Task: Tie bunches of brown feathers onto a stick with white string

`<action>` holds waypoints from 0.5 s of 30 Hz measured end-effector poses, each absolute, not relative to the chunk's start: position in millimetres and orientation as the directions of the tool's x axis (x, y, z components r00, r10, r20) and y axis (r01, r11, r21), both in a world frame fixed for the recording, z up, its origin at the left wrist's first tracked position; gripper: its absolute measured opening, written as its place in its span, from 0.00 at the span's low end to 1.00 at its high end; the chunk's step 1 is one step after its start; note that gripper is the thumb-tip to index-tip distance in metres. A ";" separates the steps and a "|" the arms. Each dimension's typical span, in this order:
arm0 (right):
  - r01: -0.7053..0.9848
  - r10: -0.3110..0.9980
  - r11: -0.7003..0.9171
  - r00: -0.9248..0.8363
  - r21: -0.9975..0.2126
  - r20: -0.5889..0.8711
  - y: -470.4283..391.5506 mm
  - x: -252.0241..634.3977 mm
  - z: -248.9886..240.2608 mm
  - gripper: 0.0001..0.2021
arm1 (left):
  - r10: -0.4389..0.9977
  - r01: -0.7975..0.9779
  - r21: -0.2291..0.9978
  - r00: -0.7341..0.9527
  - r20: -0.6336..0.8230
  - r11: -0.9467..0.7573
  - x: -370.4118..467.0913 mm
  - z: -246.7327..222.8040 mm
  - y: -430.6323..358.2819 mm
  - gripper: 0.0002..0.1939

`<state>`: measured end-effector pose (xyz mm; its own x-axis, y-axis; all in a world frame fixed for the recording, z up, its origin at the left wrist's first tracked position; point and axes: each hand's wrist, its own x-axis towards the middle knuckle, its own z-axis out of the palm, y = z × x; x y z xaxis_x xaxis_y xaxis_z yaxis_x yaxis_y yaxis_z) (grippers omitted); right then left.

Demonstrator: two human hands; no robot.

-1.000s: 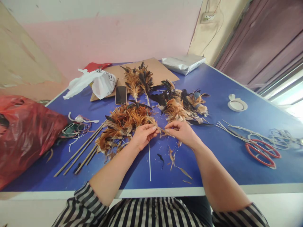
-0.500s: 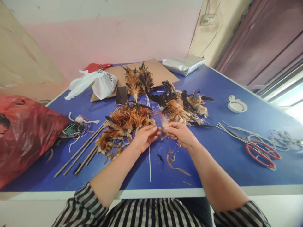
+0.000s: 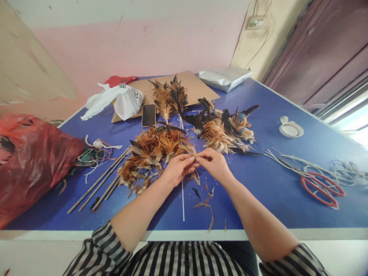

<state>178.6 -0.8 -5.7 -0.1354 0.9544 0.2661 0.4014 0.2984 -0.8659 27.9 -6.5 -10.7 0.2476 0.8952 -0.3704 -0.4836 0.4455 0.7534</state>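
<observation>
Fingertips of my left hand (image 3: 179,168) and my right hand (image 3: 214,163) meet at the middle of the blue table, both pinching a small light-brown feather (image 3: 190,150). Just left of them lies a heap of orange-brown feathers (image 3: 161,143). Beyond my right hand is a pile of tan and black feathers (image 3: 215,132). A thin white strip (image 3: 183,203) runs toward the table's front edge below my left hand. Loose feather scraps (image 3: 211,218) lie on the blue surface nearer to me.
Red-handled scissors (image 3: 322,189) and pale cord are at right, near a white tape roll (image 3: 291,129). Thin sticks (image 3: 97,184) and a red plastic bag (image 3: 34,165) are at left. Behind are a phone (image 3: 148,115), a white bag (image 3: 128,101), cardboard (image 3: 201,90) and a silver package (image 3: 225,78).
My right hand has moved slightly left, so the two hands' fingertips are now together at the feather. The loose scraps in front of them have shifted toward the front edge.
</observation>
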 end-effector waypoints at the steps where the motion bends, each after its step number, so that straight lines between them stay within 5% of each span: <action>1: 0.402 0.953 0.303 -0.147 -0.864 0.266 -0.8 179.0 -5.3 0.08 | 0.900 -0.476 0.764 0.234 -0.368 0.436 28.3 -10.7 -6.4 0.06; 15: 0.318 0.985 0.151 -0.129 -0.936 0.116 -0.5 178.5 -0.2 0.11 | 0.937 -0.246 0.912 0.212 -0.279 0.328 30.7 -10.5 -9.7 0.11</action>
<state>178.5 -0.5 -0.2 -0.1289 0.9849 0.1156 0.3176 0.1515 -0.9361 30.7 -9.7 -10.5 0.2117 0.9365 -0.2795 -0.2465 0.3279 0.9120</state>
